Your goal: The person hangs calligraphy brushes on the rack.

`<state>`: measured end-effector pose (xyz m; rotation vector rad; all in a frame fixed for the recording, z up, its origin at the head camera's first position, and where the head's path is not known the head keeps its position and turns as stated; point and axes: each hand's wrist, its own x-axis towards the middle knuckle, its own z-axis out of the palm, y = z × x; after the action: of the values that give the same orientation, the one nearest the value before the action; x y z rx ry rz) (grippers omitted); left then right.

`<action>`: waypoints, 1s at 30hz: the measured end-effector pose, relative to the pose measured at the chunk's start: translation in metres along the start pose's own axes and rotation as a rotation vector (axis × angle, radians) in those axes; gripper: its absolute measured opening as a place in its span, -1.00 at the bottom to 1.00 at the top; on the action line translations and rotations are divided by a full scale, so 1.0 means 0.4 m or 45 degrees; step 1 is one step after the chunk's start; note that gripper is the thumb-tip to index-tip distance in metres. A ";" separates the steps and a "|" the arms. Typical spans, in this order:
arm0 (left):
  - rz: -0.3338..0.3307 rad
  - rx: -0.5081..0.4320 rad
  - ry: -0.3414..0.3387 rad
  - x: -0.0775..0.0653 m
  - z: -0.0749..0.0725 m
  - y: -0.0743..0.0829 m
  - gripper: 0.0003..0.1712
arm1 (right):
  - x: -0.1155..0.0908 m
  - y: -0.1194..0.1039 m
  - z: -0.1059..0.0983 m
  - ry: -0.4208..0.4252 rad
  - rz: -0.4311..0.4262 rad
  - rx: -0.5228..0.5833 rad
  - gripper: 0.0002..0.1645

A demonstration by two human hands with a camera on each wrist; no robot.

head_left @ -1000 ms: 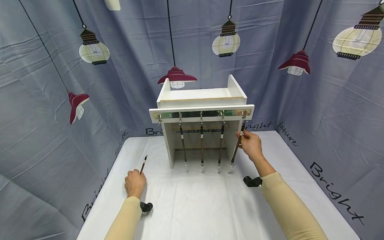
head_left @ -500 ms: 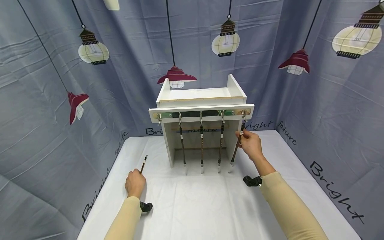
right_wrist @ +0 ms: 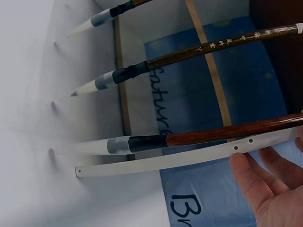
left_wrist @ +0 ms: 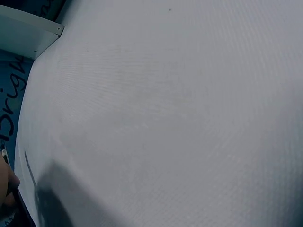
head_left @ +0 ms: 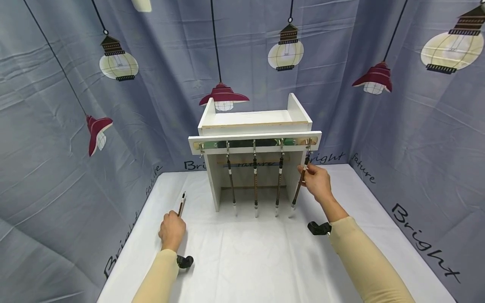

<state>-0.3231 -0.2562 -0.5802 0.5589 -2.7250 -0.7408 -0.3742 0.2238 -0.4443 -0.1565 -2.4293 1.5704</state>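
My left hand [head_left: 172,230] grips a calligraphy brush [head_left: 182,204] low over the table at the left, its dark upper end pointing away from me. Only fingertips [left_wrist: 12,182] and a bit of this brush [left_wrist: 4,153] enter the left wrist view's edge. My right hand [head_left: 317,182] pinches the upper shaft of the rightmost hanging brush [head_left: 299,189], which slants from its hook, white bristles down. The right wrist view shows its reddish shaft [right_wrist: 203,135] beside the rack's side panel; the pinch itself is mostly cut off there. Several more brushes [head_left: 255,181] hang to its left.
The white wooden rack [head_left: 254,129] stands at the table's back, with an open tray on top and a hook bar [head_left: 242,137] in front. A hook [head_left: 201,149] sits at the bar's left end. Patterned curtains [head_left: 170,84] surround the white table [head_left: 242,261].
My left hand has shifted slightly away from me, and its brush now points a little more steeply up. The right hand and the hanging brushes stay almost unmoved.
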 end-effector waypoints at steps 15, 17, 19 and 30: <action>0.050 -0.166 0.190 0.002 -0.056 0.103 -0.69 | 0.006 0.000 -0.002 -0.020 0.010 -0.014 -0.21; 0.072 -0.195 0.225 -0.004 -0.070 0.125 -0.69 | 0.006 0.001 -0.001 -0.014 0.012 -0.015 -0.21; 0.092 -0.224 0.258 -0.010 -0.083 0.145 -0.69 | 0.005 0.003 0.000 -0.011 0.003 -0.016 -0.21; 0.190 -0.322 0.397 -0.037 -0.124 0.198 -0.73 | 0.005 0.007 0.001 -0.008 -0.007 0.004 -0.22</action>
<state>-0.3163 -0.2082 -0.4992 0.3733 -2.3149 -0.8624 -0.3763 0.2251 -0.4467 -0.1446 -2.4302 1.5748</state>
